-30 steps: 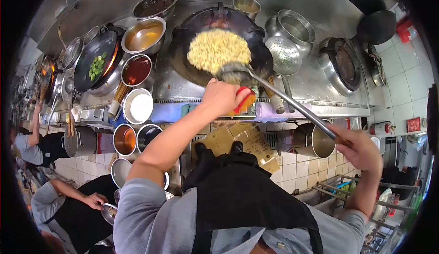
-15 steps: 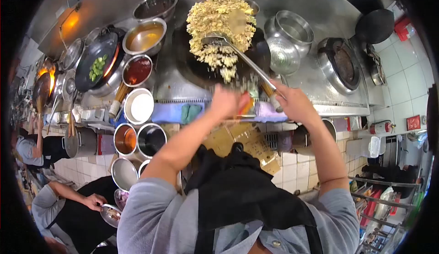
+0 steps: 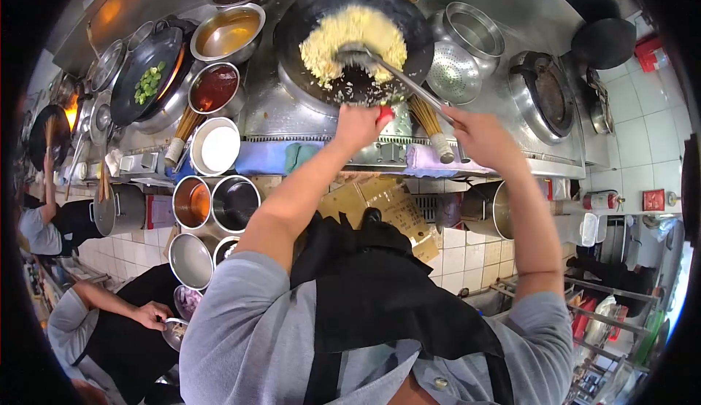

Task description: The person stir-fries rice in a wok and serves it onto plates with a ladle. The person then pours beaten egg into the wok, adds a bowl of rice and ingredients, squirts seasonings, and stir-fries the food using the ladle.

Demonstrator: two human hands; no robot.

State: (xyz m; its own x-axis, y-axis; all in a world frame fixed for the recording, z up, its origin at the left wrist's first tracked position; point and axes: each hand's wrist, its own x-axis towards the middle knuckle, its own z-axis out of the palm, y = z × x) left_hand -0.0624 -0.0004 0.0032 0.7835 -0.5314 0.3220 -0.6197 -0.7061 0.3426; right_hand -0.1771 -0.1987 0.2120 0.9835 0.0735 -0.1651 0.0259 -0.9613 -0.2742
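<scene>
A black wok (image 3: 418,34) sits on the stove ring in front of me, holding yellow egg fried rice (image 3: 358,27), with loose grains along its near side. My left hand (image 3: 356,128) is closed at the wok's near rim, round its handle, which is mostly hidden. Something red (image 3: 385,115) shows at that hand's thumb side; whether cloth or grip I cannot tell. My right hand (image 3: 485,139) grips the long shaft of a metal ladle (image 3: 409,82). The ladle's bowl rests in the rice, slightly blurred.
Steel bowls of red sauce (image 3: 214,88) and amber liquid (image 3: 228,33) stand left of the wok, near a white container (image 3: 215,147). A perforated strainer (image 3: 453,74) and bamboo brush (image 3: 429,120) are right. Another wok (image 3: 150,76) holds green vegetables. Co-workers (image 3: 120,325) stand left.
The rice, tossed high above the wok, has dropped back into it. My left hand's blur has cleared at the near rim. The ladle stays in my right hand, which has shifted slightly right.
</scene>
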